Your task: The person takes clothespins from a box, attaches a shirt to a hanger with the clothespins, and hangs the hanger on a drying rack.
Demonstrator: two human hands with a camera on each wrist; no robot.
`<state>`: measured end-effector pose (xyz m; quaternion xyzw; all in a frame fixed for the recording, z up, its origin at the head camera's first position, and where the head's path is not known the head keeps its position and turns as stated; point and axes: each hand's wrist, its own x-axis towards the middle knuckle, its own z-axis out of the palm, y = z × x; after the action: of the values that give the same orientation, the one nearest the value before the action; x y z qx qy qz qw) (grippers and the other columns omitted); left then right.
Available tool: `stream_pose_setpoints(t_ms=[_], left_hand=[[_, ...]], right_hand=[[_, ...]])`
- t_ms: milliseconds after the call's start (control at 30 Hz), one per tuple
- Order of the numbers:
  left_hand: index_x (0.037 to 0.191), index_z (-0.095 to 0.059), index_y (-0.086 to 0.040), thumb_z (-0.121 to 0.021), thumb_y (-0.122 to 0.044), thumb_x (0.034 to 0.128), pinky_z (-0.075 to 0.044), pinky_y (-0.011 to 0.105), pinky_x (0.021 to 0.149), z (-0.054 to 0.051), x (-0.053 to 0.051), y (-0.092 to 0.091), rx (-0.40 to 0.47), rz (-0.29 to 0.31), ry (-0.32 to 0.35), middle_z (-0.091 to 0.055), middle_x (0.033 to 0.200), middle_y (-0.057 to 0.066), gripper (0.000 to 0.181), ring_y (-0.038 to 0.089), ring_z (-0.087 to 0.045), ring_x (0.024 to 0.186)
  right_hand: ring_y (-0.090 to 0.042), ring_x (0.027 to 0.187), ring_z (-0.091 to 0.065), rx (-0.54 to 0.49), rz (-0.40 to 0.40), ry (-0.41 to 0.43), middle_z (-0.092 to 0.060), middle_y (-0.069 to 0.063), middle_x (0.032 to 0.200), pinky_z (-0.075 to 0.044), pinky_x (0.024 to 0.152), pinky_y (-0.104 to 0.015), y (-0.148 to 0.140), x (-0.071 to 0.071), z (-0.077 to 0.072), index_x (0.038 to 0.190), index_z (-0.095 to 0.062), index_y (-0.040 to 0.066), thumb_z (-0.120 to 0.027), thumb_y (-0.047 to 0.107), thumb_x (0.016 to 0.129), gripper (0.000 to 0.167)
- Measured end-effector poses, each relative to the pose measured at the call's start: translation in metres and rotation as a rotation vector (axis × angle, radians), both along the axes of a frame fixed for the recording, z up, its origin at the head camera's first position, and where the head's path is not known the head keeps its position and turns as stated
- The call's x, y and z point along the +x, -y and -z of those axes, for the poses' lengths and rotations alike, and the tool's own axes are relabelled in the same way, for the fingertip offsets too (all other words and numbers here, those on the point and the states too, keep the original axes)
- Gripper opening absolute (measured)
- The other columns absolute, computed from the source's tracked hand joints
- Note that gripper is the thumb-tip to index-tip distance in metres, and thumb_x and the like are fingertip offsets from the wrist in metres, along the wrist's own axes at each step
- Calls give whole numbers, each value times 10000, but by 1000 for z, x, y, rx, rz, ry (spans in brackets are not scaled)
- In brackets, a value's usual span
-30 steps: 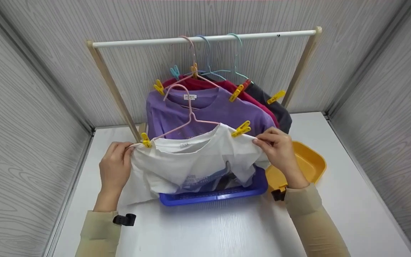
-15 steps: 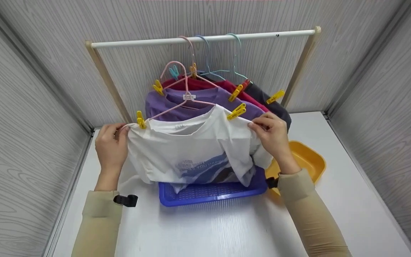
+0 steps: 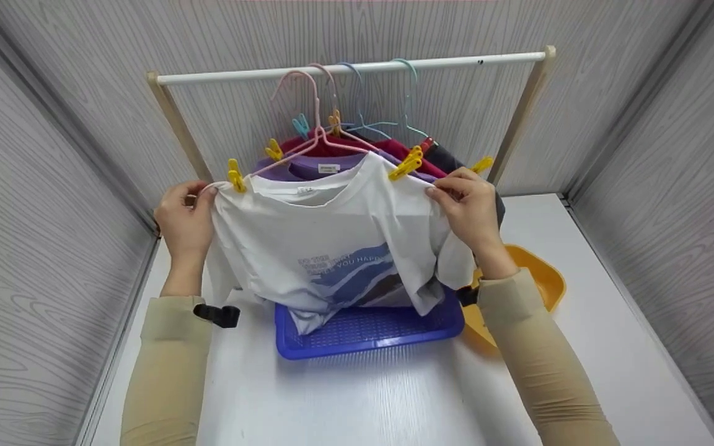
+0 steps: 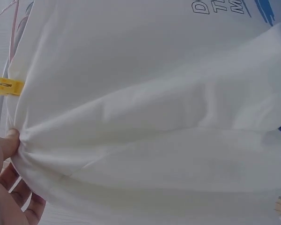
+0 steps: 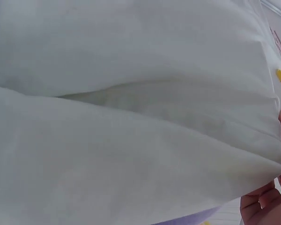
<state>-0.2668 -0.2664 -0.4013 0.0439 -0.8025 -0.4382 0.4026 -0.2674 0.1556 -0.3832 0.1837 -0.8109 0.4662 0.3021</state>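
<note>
A white T-shirt (image 3: 282, 229) with a blue print hangs on a pink hanger (image 3: 318, 114), held up between both hands. Yellow clothespins sit at its shoulders, a left one (image 3: 236, 175) and a right one (image 3: 406, 164). My left hand (image 3: 186, 220) pinches the shirt's left shoulder between thumb and fingers, just outside the clothespin; the left wrist view shows the cloth (image 4: 131, 117) gathered at the thumb. With thumb and fingers my right hand (image 3: 470, 210) pinches the other shoulder. The hanger's hook stands just below the rack's white rod (image 3: 233, 75), in front of it.
On the rod hang a purple shirt (image 3: 270, 166), a red one (image 3: 298, 147) and a dark one (image 3: 447, 160), partly hidden by the white shirt. A blue basket (image 3: 369, 344) stands below, with a yellow tray (image 3: 546, 279) at its right. Wooden posts (image 3: 524, 111) hold the rod.
Both hands have lifted the white shirt and its hanger up and away toward the rod. The shirt's front has come mostly out of the blue basket and unfolded, showing its print.
</note>
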Motion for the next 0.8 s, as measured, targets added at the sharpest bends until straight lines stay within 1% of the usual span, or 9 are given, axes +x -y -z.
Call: stream_pose_setpoints(t_ms=[133, 233, 333, 433, 533, 600, 800], left_hand=[[1000, -732, 23, -722, -159, 913, -412, 186, 711, -10, -6, -3, 42, -48, 74, -680, 960, 115, 201, 80, -542, 769], [1011, -732, 9, -712, -197, 925, -409, 191, 700, -19, -10, -4, 54, -75, 102, -684, 956, 97, 225, 72, -537, 748], [1020, -740, -4, -700, -212, 934, -407, 199, 698, -28, -15, -5, 37, -101, 108, -694, 952, 92, 228, 78, -538, 743], [1052, -746, -20, -681, -199, 947, -411, 209, 712, -35, -19, -6, 22, -128, 127, -704, 974, 98, 217, 115, -564, 788], [1091, -748, -38, -663, -186, 959, -417, 219, 734, -40, -24, -6, 23, -154, 154, -700, 1007, 111, 216, 156, -577, 851], [1101, -748, -44, -664, -184, 957, -416, 213, 742, -42, -26, -6, 36, -164, 162, -698, 1017, 113, 217, 159, -575, 867], [1088, -752, -35, -672, -183, 952, -410, 202, 726, -49, -31, -3, 57, -163, 148, -709, 1020, 111, 216, 146, -573, 845]], right_hand=[[-142, 730, -506, -10, 5, -9, -618, -80, 821, -439, 658, -198, 5, -4, -6, 886, -766, -14, -762, 106, 869, 122], [-137, 727, -506, -21, 10, -18, -608, -81, 813, -435, 651, -208, 9, -5, -11, 880, -762, -20, -751, 102, 880, 123], [-134, 735, -508, -41, 22, -12, -602, -71, 808, -442, 655, -202, 13, -6, -17, 878, -765, -15, -748, 89, 881, 105], [-136, 736, -508, -63, 34, -1, -589, -66, 791, -436, 654, -210, 19, -7, -21, 871, -766, -17, -749, 76, 877, 95], [-134, 725, -503, -69, 46, 1, -573, -58, 773, -422, 644, -223, 24, -8, -24, 867, -769, -17, -751, 83, 877, 102], [-131, 712, -502, -66, 49, -8, -570, -58, 765, -416, 634, -228, 26, -8, -26, 863, -770, -18, -752, 90, 876, 110], [-129, 680, -498, -78, 58, -55, -573, -68, 736, -395, 616, -226, 32, -10, -31, 835, -773, -22, -761, 86, 861, 111]])
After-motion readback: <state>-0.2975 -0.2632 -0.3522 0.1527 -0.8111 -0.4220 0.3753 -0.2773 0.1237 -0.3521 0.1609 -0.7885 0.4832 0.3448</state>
